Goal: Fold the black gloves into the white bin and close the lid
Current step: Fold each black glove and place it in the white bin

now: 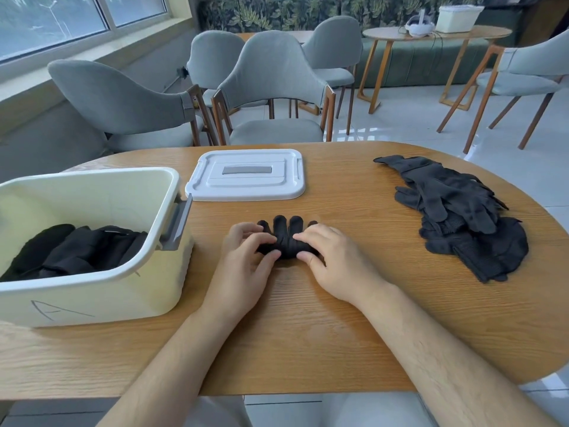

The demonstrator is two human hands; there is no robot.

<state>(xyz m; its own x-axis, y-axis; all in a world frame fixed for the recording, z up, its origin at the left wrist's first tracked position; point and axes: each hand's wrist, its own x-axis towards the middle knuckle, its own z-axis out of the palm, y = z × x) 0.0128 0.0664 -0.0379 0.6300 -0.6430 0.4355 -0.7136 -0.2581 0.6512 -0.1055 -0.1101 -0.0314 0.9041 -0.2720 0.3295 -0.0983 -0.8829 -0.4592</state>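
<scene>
A black glove (284,237) lies bunched on the wooden table (338,318), its fingertips pointing away from me. My left hand (246,266) pinches its left side between thumb and fingers. My right hand (332,260) pinches its right side the same way. The white bin (92,291) stands open at the left with several folded black gloves (70,251) inside. Its white lid (246,175) lies flat on the table behind the glove. A heap of loose black gloves (462,217) sits at the right.
Grey upholstered chairs (271,87) stand behind the table's far edge. A second round table (437,35) with a white box and a headset is at the back right. The bin has a grey handle (178,223) facing the hands.
</scene>
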